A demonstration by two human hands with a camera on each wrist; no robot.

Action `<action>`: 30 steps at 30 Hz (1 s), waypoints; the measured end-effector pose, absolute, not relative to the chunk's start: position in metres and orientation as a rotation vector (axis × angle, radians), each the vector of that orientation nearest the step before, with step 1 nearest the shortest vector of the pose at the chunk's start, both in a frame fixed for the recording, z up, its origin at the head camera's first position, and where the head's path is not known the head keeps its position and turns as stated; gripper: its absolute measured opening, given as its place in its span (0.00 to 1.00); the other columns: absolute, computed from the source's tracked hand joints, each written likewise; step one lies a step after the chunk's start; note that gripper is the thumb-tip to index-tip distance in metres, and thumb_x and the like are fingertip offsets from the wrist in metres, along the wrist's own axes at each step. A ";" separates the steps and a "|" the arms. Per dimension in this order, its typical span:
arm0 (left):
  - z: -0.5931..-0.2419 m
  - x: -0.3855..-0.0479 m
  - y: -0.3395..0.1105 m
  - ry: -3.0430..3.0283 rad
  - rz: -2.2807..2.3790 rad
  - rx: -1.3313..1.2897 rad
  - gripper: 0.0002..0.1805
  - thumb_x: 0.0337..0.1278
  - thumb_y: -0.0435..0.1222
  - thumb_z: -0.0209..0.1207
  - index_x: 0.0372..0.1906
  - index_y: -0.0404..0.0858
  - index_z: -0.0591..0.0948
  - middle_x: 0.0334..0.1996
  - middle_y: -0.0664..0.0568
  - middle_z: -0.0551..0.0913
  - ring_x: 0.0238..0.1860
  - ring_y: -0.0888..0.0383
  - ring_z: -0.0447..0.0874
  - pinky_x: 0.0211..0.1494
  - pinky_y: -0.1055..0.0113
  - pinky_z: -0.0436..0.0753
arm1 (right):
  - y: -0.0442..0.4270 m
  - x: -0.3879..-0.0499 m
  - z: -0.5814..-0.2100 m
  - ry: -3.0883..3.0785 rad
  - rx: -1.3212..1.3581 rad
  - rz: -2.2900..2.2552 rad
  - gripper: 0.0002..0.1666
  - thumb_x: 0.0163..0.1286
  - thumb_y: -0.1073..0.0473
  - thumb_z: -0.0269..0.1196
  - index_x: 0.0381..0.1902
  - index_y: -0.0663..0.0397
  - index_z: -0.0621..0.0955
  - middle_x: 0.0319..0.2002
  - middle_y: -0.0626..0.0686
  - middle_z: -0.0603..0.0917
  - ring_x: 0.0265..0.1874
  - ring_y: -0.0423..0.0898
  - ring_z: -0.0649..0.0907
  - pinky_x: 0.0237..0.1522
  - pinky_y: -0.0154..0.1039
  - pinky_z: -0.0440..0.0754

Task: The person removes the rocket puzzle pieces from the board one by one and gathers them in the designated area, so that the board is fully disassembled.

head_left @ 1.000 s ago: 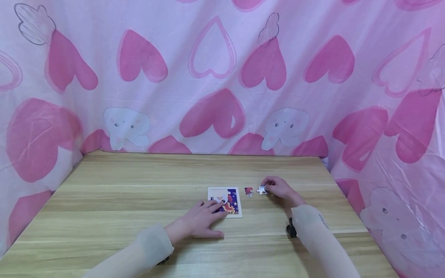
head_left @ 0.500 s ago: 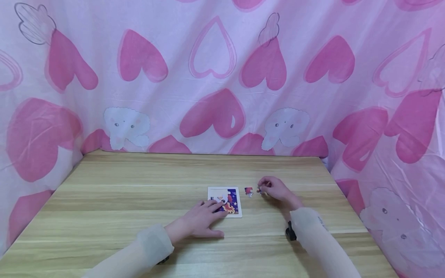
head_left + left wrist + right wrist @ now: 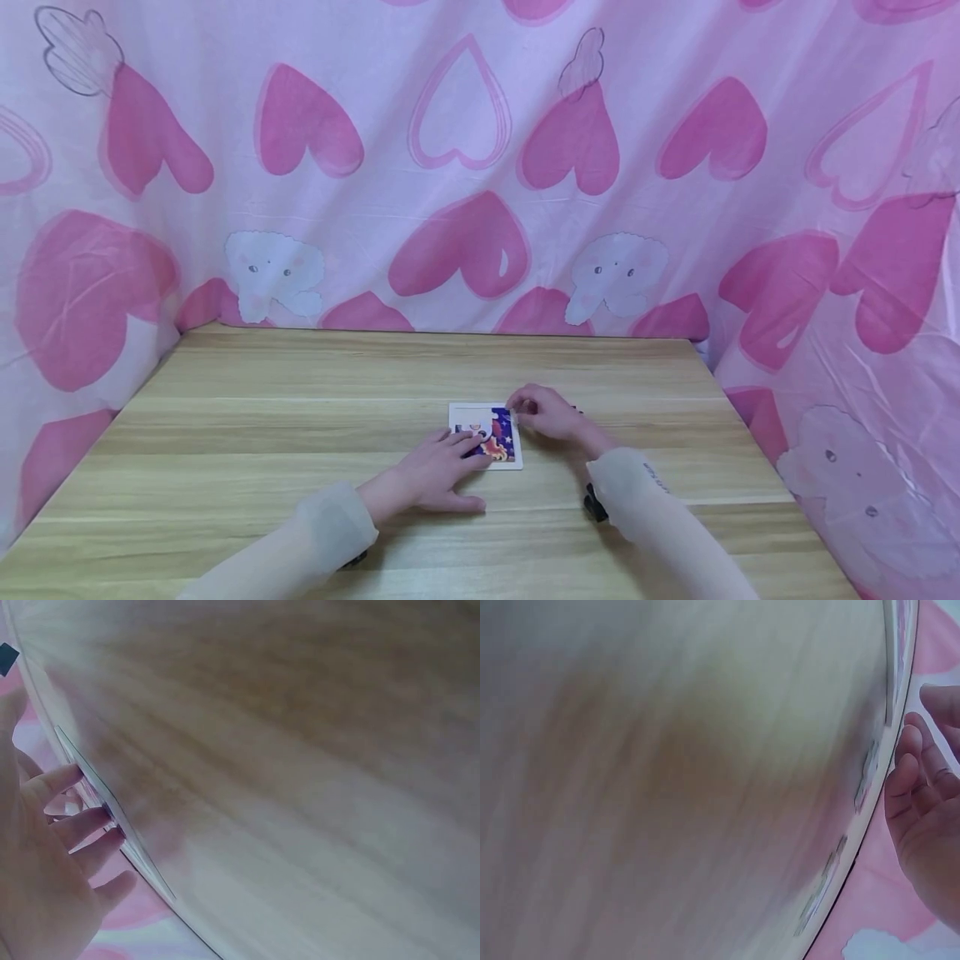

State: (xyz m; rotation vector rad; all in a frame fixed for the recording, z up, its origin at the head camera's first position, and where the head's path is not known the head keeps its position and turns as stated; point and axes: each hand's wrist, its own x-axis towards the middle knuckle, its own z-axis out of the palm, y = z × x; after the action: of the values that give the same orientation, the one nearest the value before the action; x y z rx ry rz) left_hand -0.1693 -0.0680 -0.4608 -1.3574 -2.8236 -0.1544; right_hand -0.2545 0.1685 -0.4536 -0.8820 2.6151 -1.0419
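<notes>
A small jigsaw puzzle with a white frame (image 3: 517, 454) lies on the wooden table, showing a purple, red and yellow picture with a bare white patch at its upper left. My left hand (image 3: 442, 471) rests flat on its lower left, fingers spread over the picture. Beside the upper right corner, my right hand (image 3: 547, 412) has its fingers curled in a pinch on a puzzle piece, which the fingertips mostly hide. The right wrist view shows one loose puzzle piece (image 3: 866, 776) on the table near that hand and another puzzle piece (image 3: 825, 885) farther along.
A light wood table (image 3: 300, 417) spreads out around the puzzle. Pink curtains (image 3: 457, 167) with hearts and white cartoon animals hang behind it and at both sides.
My right hand drew a piece up from the table on the right, then moved left to the puzzle's upper right corner. My left hand has stayed on the puzzle.
</notes>
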 end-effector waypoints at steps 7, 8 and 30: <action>-0.458 -0.170 -0.064 -2.805 -0.072 -1.369 0.39 0.47 0.68 0.40 0.59 0.49 0.69 0.61 0.44 0.63 0.59 0.47 0.61 0.55 0.47 0.62 | 0.159 -0.257 -0.459 2.639 -0.917 -0.934 0.12 0.57 0.69 0.58 0.41 0.55 0.78 0.33 0.48 0.74 0.30 0.41 0.72 0.34 0.37 0.72; -0.458 -0.170 -0.064 -2.805 -0.064 -1.371 0.39 0.47 0.68 0.40 0.59 0.49 0.69 0.61 0.44 0.63 0.59 0.46 0.61 0.55 0.47 0.62 | 0.158 -0.258 -0.460 2.642 -0.922 -0.927 0.13 0.57 0.69 0.59 0.41 0.55 0.78 0.32 0.48 0.74 0.29 0.41 0.72 0.33 0.37 0.72; -0.464 -0.174 -0.056 -2.813 0.068 -1.332 0.43 0.46 0.70 0.37 0.63 0.47 0.62 0.63 0.52 0.60 0.59 0.46 0.59 0.52 0.51 0.65 | 0.150 -0.268 -0.449 2.608 -0.956 -0.649 0.18 0.55 0.71 0.57 0.44 0.49 0.78 0.33 0.49 0.71 0.31 0.42 0.71 0.36 0.38 0.71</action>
State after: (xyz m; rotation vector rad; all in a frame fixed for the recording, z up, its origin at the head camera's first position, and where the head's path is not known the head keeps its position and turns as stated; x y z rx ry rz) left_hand -0.1741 -0.0555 -0.4636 -1.3319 -2.8126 0.0676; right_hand -0.2679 0.1497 -0.4491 -0.9558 2.6076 -0.6486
